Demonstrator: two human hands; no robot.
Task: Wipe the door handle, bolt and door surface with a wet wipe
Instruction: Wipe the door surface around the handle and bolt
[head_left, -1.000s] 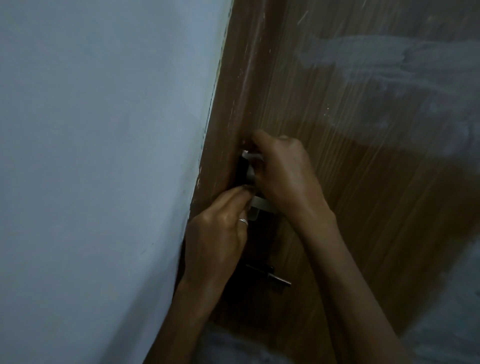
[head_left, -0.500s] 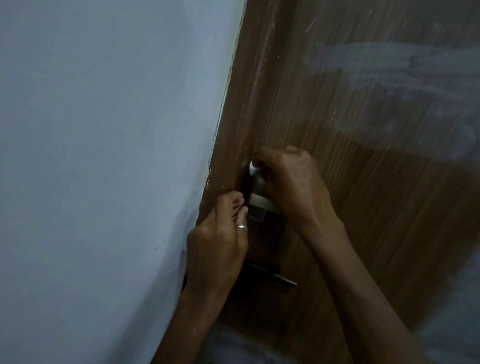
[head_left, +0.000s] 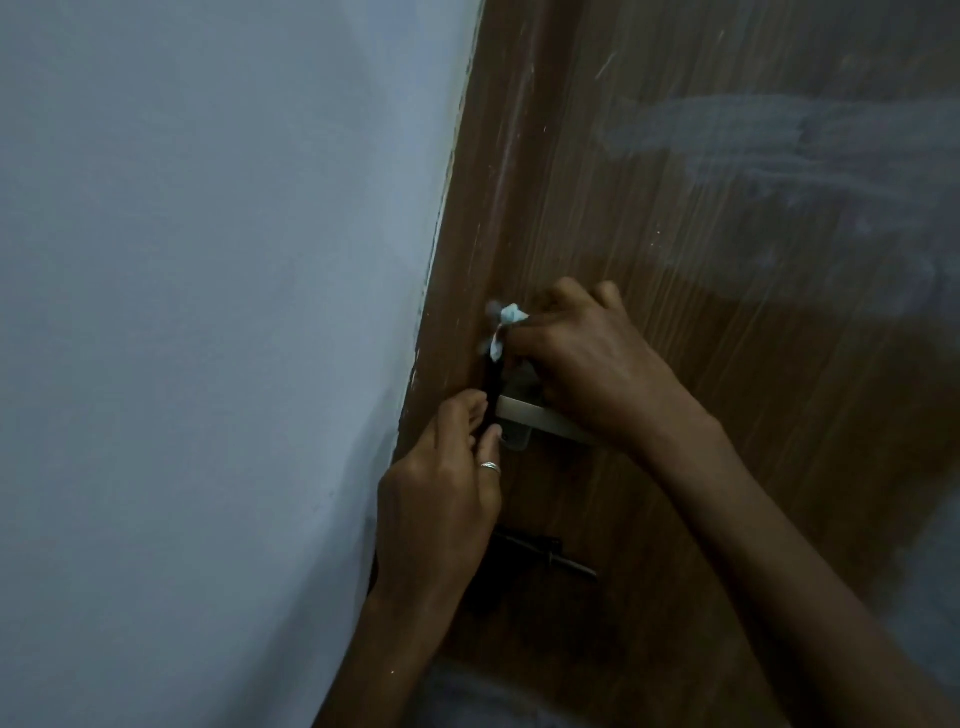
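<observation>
The wall (head_left: 208, 312) is filling the left half of the view, pale and plain. The door (head_left: 675, 260), brown wood grain, is taking up the right half, and pale smears are showing across its upper right area. Both hands are working at the door's left edge, about halfway down the visible part.

The right hand (head_left: 582, 364) is reaching in from the lower right, fingers curled and pinching the wipe (head_left: 506, 325), and it is lying over the upper part of the handle (head_left: 530, 413). The left hand (head_left: 441, 499) is coming up from below, fingers extended, their tips resting against the dark strip at the door's edge just beside the handle.

The handle's metal lever is running rightwards under the right wrist. The bolt (head_left: 550, 553) is sitting below the handle, partly covered by the left wrist.

The wipe, white and bunched, is sticking out leftwards from the right fingers, touching the door's edge just above the handle. A ring (head_left: 491, 466) is showing on a left finger.
</observation>
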